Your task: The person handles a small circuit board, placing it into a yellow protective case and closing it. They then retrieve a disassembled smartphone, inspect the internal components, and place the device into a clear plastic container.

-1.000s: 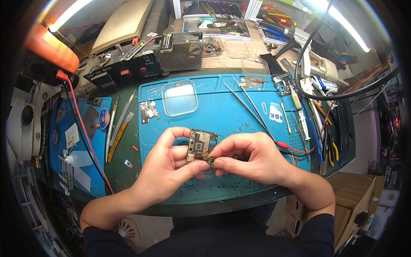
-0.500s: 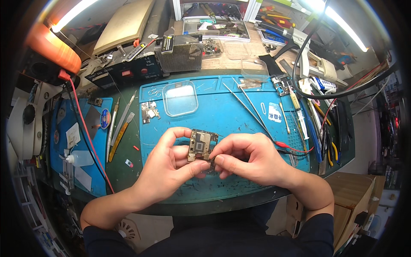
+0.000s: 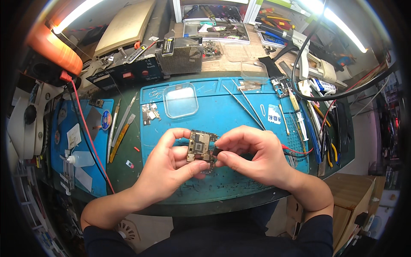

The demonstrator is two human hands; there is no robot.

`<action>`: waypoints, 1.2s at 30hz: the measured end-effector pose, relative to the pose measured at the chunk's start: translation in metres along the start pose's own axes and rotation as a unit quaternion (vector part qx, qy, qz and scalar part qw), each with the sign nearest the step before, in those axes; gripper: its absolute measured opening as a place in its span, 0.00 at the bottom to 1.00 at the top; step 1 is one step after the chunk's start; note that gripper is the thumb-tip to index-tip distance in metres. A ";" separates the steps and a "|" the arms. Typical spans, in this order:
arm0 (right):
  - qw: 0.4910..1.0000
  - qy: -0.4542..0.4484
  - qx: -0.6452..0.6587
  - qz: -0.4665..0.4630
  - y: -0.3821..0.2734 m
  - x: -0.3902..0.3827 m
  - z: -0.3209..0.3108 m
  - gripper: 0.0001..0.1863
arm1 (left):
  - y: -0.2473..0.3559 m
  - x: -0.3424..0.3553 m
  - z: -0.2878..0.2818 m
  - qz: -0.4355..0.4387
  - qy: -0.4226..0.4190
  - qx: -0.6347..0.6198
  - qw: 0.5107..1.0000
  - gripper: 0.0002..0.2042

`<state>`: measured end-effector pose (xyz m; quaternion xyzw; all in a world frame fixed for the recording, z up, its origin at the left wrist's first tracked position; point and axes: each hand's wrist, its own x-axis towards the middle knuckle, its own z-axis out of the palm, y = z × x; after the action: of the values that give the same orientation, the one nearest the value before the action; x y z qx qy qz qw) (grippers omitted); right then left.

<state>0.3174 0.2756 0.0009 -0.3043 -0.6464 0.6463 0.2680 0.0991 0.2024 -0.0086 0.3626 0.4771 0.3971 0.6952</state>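
You hold a small circuit board (image 3: 199,147) up in the middle of the frame, just above the blue mat (image 3: 239,115) on the table (image 3: 128,175). Your left hand (image 3: 169,169) is closed on the board: its thumb presses the lower edge and a finger curls over the top edge. Your right hand (image 3: 252,158) is closed too. Its fingertips pinch the board's right side, where a small dark part sits between them.

Above the board, toward the upper middle of the frame, a clear plastic tray (image 3: 180,100) lies on the mat. Just left of the tray are a few small metal pieces (image 3: 150,113). To the upper right of your hands, thin metal tweezers (image 3: 246,105) lie slanted on the mat. A red wire (image 3: 297,150) runs out from behind your right hand toward the right.

At the left of the frame, a second blue mat (image 3: 64,141) holds a small white bottle (image 3: 81,159) on its side. A long red cable (image 3: 87,132) crosses it.
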 end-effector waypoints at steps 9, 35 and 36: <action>0.985 -0.025 0.128 0.112 -0.002 0.002 -0.005 0.11 | 0.002 -0.001 0.000 0.004 0.006 -0.008 1.000 0.26; 0.992 0.018 -0.103 -0.064 0.006 0.002 -0.001 0.09 | 0.000 -0.001 -0.001 0.007 -0.006 -0.012 1.000 0.26; 0.991 0.019 -0.109 -0.069 0.007 0.002 -0.001 0.09 | 0.000 -0.001 -0.001 0.006 -0.007 -0.011 1.000 0.26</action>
<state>0.3173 0.2775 -0.0061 -0.2986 -0.7272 0.5461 0.2896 0.0977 0.2019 -0.0092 0.3606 0.4655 0.4043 0.6999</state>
